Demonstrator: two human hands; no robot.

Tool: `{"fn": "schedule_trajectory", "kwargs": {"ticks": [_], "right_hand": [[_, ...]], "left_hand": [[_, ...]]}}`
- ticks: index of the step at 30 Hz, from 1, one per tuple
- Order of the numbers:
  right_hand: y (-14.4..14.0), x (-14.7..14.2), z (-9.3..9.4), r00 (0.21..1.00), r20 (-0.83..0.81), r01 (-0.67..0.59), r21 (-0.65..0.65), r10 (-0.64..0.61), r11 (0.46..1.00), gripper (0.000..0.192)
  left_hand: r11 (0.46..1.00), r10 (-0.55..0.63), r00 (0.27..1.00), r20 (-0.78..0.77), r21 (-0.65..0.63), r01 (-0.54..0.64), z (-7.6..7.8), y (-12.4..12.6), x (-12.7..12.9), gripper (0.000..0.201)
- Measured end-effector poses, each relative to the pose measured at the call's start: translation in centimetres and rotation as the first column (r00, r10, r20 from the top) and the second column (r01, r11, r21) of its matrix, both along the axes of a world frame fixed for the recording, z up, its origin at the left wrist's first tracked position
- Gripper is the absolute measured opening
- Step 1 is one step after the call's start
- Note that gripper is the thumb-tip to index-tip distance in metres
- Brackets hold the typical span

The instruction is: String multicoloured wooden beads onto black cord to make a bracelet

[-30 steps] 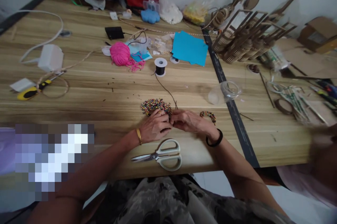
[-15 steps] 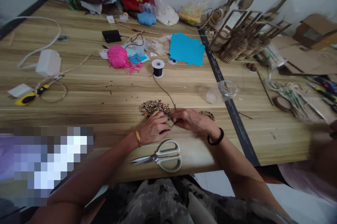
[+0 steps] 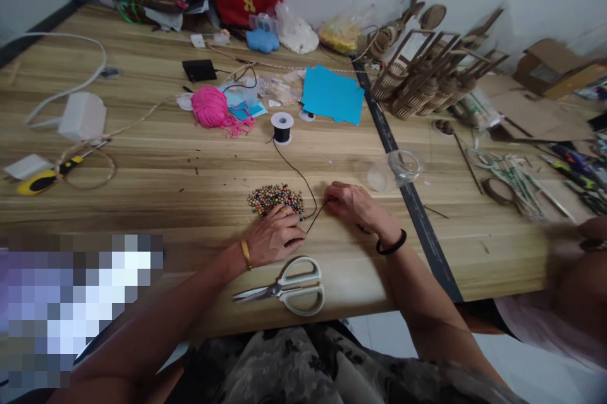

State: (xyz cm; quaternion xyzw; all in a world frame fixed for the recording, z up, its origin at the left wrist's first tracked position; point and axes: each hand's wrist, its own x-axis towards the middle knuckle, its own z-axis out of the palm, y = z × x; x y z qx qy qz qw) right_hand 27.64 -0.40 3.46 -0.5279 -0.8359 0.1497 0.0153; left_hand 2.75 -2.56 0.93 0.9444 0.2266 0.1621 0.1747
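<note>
Wooden surface, frame centre: left hand pinching at bead pile; right hand pinching black cord.

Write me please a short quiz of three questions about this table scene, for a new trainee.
1. True or false: the scissors lie between the person's body and the two hands.
2. Which thing does the black cord run from? A) the pink yarn ball B) the small spool C) the blue paper
3. Fill in: the left hand rests at the near edge of a pile of coloured ____.

Key
1. True. They lie near the table edge, closer to the person than both hands.
2. B. The cord runs from the spool to the fingers of the right hand.
3. Beads.
</note>
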Motion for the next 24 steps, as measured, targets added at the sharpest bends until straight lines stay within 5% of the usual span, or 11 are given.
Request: {"fn": "schedule_trajectory", "kwargs": {"ticks": [8, 15, 19, 24], "right_hand": [[-0.4, 0.1, 1.6, 0.991, -0.13, -0.004, 0.026, 0.007, 1.0, 0.011], [0.1, 1.3, 0.7, 0.971, -0.237, 0.073, 0.135, -0.04, 0.988, 0.016], [0.3, 2.0, 0.6, 0.975, -0.207, 0.114, 0.157, -0.08, 0.981, 0.016], [0.3, 1.5, 0.9, 0.994, -0.077, 0.084, 0.032, -0.081, 0.996, 0.012]], "left_hand": [[1.0, -0.002, 1.0, 0.014, -0.012, 0.002, 0.0, 0.0, 0.0, 0.019], [1.0, 0.0, 0.999, 0.049, -0.008, 0.001, 0.0, 0.1, 0.0, 0.017], [1.0, -0.003, 0.999, 0.051, -0.019, 0.004, 0.1, 0.1, 0.0, 0.016], [1.0, 0.009, 0.999, 0.054, -0.024, -0.008, 0.2, 0.1, 0.0, 0.016]]}}
